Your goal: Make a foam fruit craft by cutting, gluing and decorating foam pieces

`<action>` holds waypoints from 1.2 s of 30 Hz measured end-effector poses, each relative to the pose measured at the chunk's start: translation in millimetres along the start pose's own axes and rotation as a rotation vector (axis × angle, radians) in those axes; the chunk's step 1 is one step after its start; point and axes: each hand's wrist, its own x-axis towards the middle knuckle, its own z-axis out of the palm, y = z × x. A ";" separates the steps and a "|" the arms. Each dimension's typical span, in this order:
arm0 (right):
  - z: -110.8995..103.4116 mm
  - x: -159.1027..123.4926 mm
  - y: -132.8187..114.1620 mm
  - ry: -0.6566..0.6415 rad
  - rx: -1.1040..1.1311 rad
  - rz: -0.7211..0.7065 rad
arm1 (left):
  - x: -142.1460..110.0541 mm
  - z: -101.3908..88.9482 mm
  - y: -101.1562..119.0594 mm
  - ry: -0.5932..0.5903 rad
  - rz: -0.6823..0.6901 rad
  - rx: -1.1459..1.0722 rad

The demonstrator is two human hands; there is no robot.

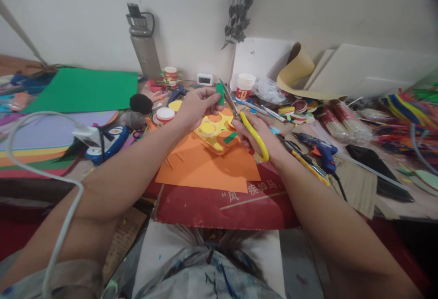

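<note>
My left hand (201,105) pinches a small piece of green paper (220,93) between thumb and fingers. Close to its right side, my right hand (251,130) is closed around a pair of scissors (252,135) with yellow handles, the blades pointing up and left toward the green piece. Below both hands sits a yellow paper craft (215,141) with round orange and yellow parts. A second green strip (230,138) lies on an orange part near my right hand. Under the craft are orange paper sheets (205,171).
A red board (198,205) forms the front edge. Green paper (89,89) and a white cable (80,189) are at left. A grey bottle (145,48) and paper cups (244,86) stand behind. A blue glue gun (320,148) and black phone (378,171) lie at right.
</note>
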 end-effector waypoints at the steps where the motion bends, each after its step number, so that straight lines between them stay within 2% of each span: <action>1: -0.1 0.3 0.6 -0.001 -0.005 -0.004 | 0.1 0.1 0.2 0.003 -0.003 0.002; 12: -1.8 1.1 2.5 -0.018 -0.038 -0.047 | 0.0 -1.5 -1.6 -0.014 0.019 0.007; 23: -2.1 3.9 7.7 0.005 -0.033 -0.089 | -1.4 1.1 0.1 0.013 -0.030 -0.003; 36: 0.4 -0.2 4.5 0.015 -0.050 -0.048 | -1.1 2.4 -2.1 0.022 -0.054 -0.061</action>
